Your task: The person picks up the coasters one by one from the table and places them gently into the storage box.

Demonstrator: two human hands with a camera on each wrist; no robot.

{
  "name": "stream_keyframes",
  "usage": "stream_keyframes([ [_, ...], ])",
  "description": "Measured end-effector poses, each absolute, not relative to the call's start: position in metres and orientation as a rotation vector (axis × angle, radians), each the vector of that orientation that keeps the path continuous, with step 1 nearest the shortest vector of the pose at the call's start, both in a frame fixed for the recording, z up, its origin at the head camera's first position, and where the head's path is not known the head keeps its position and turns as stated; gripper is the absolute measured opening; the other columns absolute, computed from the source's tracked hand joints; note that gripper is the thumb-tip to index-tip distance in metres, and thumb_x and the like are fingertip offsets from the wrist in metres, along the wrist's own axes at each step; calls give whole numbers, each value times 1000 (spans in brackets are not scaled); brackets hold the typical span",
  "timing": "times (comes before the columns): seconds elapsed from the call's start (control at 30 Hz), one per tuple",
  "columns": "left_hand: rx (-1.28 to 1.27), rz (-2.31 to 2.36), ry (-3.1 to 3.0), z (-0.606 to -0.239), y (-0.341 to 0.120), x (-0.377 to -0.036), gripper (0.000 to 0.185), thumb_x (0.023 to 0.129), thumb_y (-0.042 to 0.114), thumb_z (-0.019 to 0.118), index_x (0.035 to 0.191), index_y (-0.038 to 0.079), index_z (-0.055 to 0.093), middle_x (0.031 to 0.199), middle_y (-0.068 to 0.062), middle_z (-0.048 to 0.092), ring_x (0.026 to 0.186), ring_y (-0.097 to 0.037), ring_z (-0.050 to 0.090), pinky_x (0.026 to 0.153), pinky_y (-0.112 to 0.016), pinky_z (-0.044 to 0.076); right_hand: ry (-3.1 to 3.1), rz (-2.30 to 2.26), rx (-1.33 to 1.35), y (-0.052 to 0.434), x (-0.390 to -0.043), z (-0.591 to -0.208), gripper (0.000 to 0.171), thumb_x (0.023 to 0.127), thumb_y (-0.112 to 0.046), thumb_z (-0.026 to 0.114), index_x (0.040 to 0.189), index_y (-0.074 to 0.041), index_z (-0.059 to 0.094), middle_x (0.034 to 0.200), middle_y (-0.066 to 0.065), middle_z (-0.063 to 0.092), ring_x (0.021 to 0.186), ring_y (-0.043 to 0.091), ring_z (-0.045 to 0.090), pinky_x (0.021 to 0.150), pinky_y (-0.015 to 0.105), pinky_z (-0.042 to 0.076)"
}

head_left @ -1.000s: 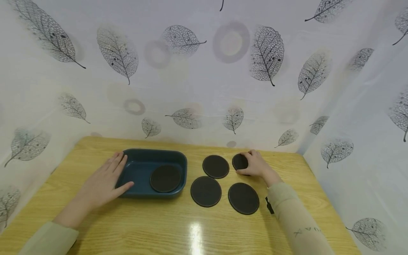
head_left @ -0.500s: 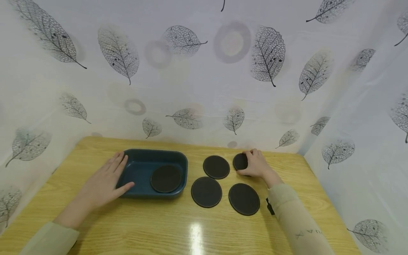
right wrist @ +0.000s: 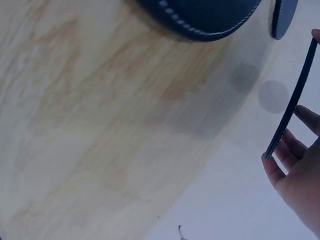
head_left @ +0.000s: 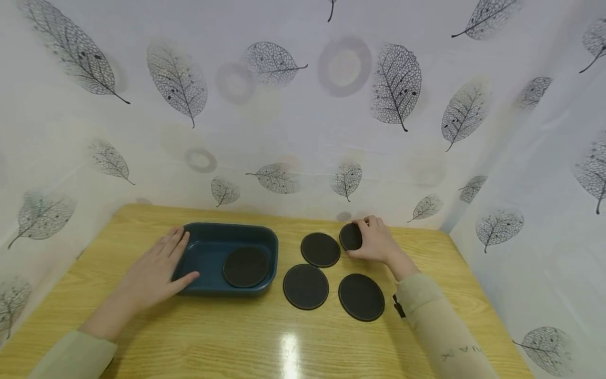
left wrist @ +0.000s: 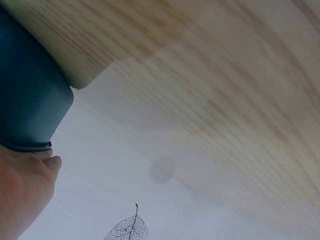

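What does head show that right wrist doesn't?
Head only: the left hand resting on the tray, one coaster inside the tray, and three coasters flat on the table. Right wrist only: the held coaster edge-on, tilted up off the wood, pinched between fingers. Both: the right hand holding that coaster, other coasters, the table, the leaf-print backdrop.

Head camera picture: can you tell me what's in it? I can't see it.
A right hand grips a black round coaster, tilted up off a wooden table. Three more coasters lie nearby, and the left hand rests on a blue tray holding another.
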State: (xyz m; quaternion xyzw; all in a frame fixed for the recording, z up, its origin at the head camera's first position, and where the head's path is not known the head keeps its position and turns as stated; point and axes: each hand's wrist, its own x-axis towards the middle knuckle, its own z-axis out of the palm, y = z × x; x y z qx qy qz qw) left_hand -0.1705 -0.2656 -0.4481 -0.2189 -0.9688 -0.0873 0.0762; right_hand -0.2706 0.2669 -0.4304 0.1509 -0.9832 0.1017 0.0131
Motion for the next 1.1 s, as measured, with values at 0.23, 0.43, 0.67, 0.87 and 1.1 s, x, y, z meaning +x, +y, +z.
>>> stream_keyframes([
  [0.23, -664, -257, -2872, -451, -267, -170, 100, 101, 57, 62, 164, -11, 23, 171, -34, 25, 163, -44, 20, 126, -17, -21, -3011, 269, 570, 245, -266, -415, 92, 74, -46, 87, 150, -7, 54, 132, 27, 51, 119, 43, 50, 101, 62, 48],
  [0.43, -665, -251, -2889, -452, -267, -171, 102, 102, 58, 61, 164, -13, 22, 171, -35, 23, 164, -45, 18, 125, -16, -23, -3001, 242, 643, 221, -260, -401, 92, 77, -48, 85, 152, -7, 52, 137, 24, 49, 121, 39, 48, 102, 59, 46],
  [0.67, -660, -263, -2889, -451, -267, -171, 102, 102, 60, 59, 163, -13, 23, 171, -34, 22, 164, -45, 19, 126, -18, -21, -2944, 234, 763, 193, -257, -389, 93, 77, -50, 85, 152, -7, 52, 139, 24, 48, 122, 40, 48, 99, 59, 47],
  [0.87, -659, -257, -2900, -452, -268, -171, 102, 103, 59, 59, 164, -13, 22, 171, -35, 22, 164, -45, 17, 122, -14, -24, -2916, 225, 841, 168, -255, -386, 93, 78, -50, 86, 153, -9, 50, 142, 24, 47, 125, 39, 47, 100, 59, 49],
  [1.1, -668, -264, -2880, -452, -267, -171, 101, 103, 58, 60, 163, -14, 23, 172, -34, 20, 166, -42, 11, 122, -14, -23, -2890, 250, 930, 140, -250, -381, 94, 78, -48, 86, 155, -9, 49, 142, 21, 46, 128, 37, 47, 103, 52, 51],
])
